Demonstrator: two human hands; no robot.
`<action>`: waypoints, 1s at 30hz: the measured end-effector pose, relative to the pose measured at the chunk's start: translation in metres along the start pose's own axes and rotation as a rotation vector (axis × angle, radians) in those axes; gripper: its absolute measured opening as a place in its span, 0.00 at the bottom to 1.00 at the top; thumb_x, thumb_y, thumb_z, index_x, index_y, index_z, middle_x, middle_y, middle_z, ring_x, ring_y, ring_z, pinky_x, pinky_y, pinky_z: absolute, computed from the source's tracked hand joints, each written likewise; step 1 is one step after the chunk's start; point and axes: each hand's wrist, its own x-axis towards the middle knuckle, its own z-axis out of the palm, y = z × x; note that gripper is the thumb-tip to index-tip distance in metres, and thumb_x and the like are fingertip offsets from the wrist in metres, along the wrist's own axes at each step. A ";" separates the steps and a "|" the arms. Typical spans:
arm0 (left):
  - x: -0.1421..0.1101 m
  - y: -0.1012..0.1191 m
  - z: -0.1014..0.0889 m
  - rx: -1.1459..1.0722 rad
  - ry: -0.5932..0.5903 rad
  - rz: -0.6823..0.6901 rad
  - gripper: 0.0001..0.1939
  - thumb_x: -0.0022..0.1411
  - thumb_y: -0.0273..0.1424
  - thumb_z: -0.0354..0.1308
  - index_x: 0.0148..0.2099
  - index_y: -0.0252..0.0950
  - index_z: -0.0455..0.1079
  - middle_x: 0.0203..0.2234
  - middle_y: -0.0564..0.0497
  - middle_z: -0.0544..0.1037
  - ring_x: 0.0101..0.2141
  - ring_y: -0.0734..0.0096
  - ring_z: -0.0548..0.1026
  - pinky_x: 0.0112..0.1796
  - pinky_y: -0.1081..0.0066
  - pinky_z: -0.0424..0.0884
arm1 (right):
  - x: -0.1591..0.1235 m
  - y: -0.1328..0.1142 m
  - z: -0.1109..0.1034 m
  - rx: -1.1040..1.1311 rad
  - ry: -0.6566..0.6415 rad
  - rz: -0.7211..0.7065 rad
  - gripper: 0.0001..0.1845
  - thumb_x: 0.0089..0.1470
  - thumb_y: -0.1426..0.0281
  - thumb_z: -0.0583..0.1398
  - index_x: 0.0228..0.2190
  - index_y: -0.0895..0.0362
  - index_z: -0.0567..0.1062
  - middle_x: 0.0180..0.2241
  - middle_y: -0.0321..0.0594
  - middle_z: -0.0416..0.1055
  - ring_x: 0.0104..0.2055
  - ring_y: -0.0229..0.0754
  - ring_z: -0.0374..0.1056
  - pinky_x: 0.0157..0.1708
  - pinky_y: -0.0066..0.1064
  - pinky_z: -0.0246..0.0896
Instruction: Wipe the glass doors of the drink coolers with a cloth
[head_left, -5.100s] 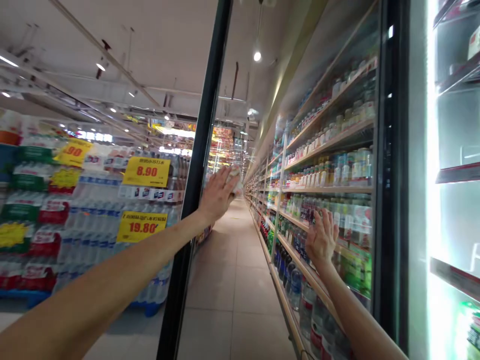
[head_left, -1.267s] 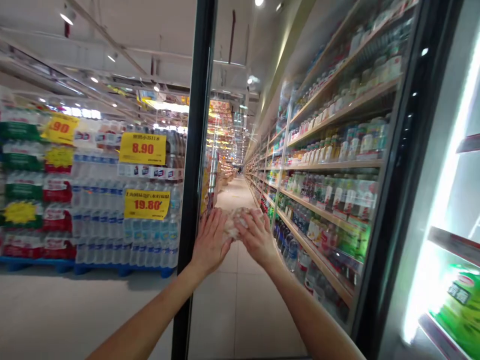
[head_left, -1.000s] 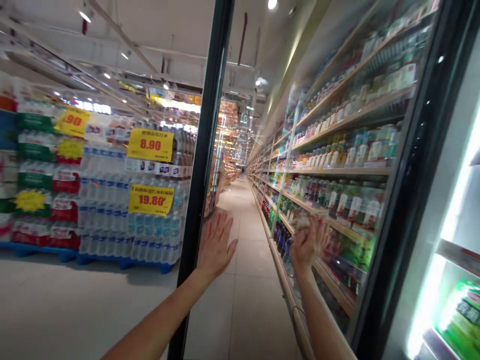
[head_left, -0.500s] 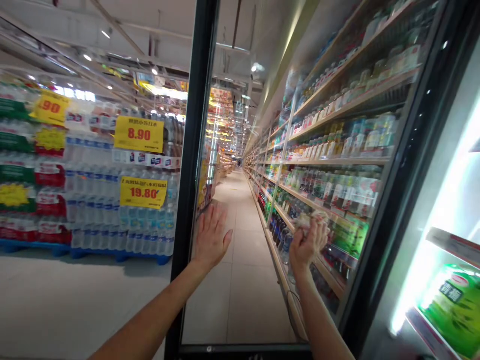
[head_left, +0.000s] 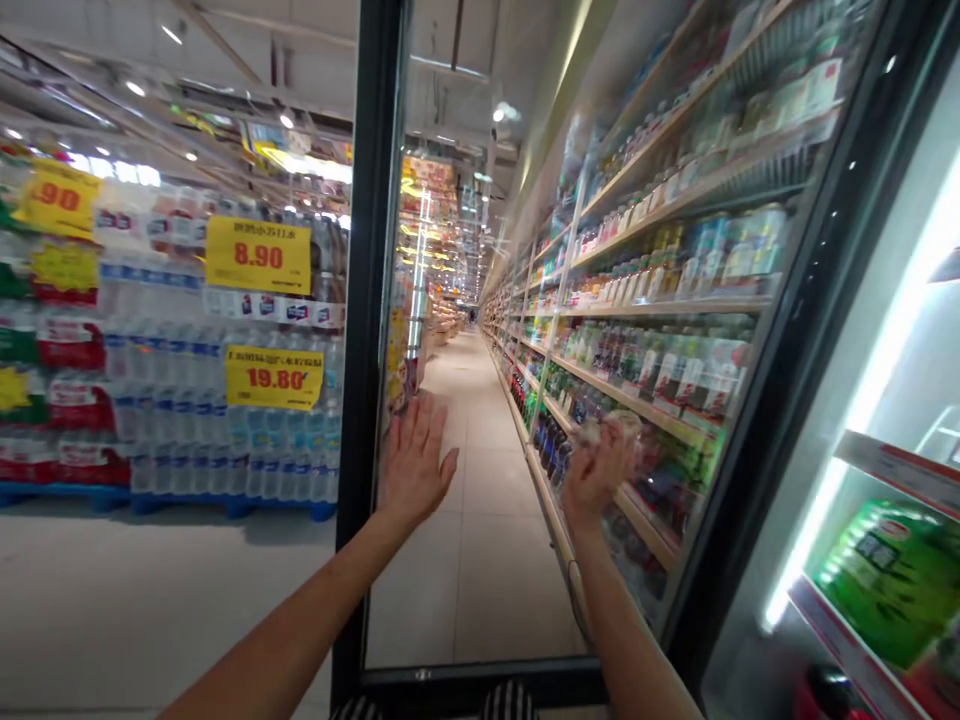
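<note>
A black-framed glass door [head_left: 365, 260] stands in front of me, and the shelves and aisle show in its pane. My left hand [head_left: 415, 465] lies flat against the glass near the frame's left upright, fingers spread and holding nothing. Further right, my right hand [head_left: 595, 480] is closed around a pale crumpled cloth [head_left: 621, 432] at the pane. The hand and cloth are blurred, and part of the cloth is hidden behind the fingers.
To the right is a lit cooler shelf [head_left: 900, 470] with a green package [head_left: 892, 575] on it. Stacks of bottled water [head_left: 180, 420] stand on blue pallets [head_left: 184, 503] at left, under yellow price signs [head_left: 257, 255]. Black-and-white striped fabric [head_left: 510, 700] shows at the bottom edge.
The view has shifted slightly, so the door frame appears further left. My right hand has moved a little left and up with the cloth. My left hand keeps its flat pose on the glass.
</note>
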 end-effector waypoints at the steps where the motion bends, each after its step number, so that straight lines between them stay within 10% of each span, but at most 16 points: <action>1: 0.000 0.000 0.000 -0.002 -0.002 -0.003 0.35 0.60 0.33 0.50 0.65 0.33 0.39 0.61 0.39 0.49 0.62 0.58 0.42 0.58 0.53 0.47 | -0.006 -0.015 0.001 0.040 -0.064 -0.111 0.23 0.55 0.69 0.50 0.53 0.58 0.63 0.54 0.50 0.62 0.63 0.51 0.45 0.57 0.54 0.45; 6: 0.000 -0.003 -0.001 -0.051 -0.018 0.012 0.36 0.59 0.33 0.50 0.65 0.36 0.37 0.62 0.42 0.47 0.62 0.58 0.42 0.58 0.53 0.47 | -0.018 -0.032 -0.003 0.123 -0.309 -0.451 0.21 0.54 0.72 0.52 0.50 0.53 0.66 0.52 0.41 0.66 0.63 0.48 0.46 0.59 0.52 0.39; 13: -0.001 -0.001 0.002 -0.080 -0.012 -0.005 0.37 0.59 0.32 0.50 0.65 0.37 0.35 0.63 0.42 0.44 0.62 0.57 0.42 0.58 0.51 0.44 | 0.030 0.039 0.000 -0.047 0.119 0.175 0.25 0.55 0.69 0.48 0.54 0.61 0.62 0.59 0.56 0.53 0.62 0.53 0.47 0.55 0.55 0.48; 20: -0.001 -0.003 0.003 -0.069 -0.011 0.010 0.37 0.59 0.33 0.51 0.65 0.38 0.35 0.63 0.42 0.44 0.62 0.57 0.42 0.58 0.51 0.45 | 0.009 -0.026 0.007 0.081 -0.251 -0.408 0.21 0.54 0.69 0.51 0.51 0.53 0.66 0.55 0.43 0.62 0.63 0.48 0.46 0.58 0.50 0.43; 27: -0.003 -0.002 -0.001 -0.084 -0.034 0.012 0.37 0.59 0.33 0.50 0.65 0.37 0.35 0.63 0.43 0.43 0.62 0.56 0.41 0.58 0.52 0.44 | 0.070 0.023 0.011 -0.019 0.076 0.120 0.24 0.55 0.68 0.46 0.52 0.62 0.65 0.58 0.54 0.54 0.61 0.52 0.48 0.56 0.54 0.46; 30: 0.001 0.000 -0.003 -0.067 -0.029 0.032 0.37 0.59 0.32 0.50 0.65 0.36 0.35 0.63 0.41 0.45 0.62 0.57 0.41 0.58 0.51 0.44 | 0.058 -0.013 0.015 0.067 -0.055 -0.101 0.24 0.55 0.70 0.48 0.52 0.61 0.64 0.57 0.51 0.57 0.63 0.50 0.44 0.58 0.51 0.43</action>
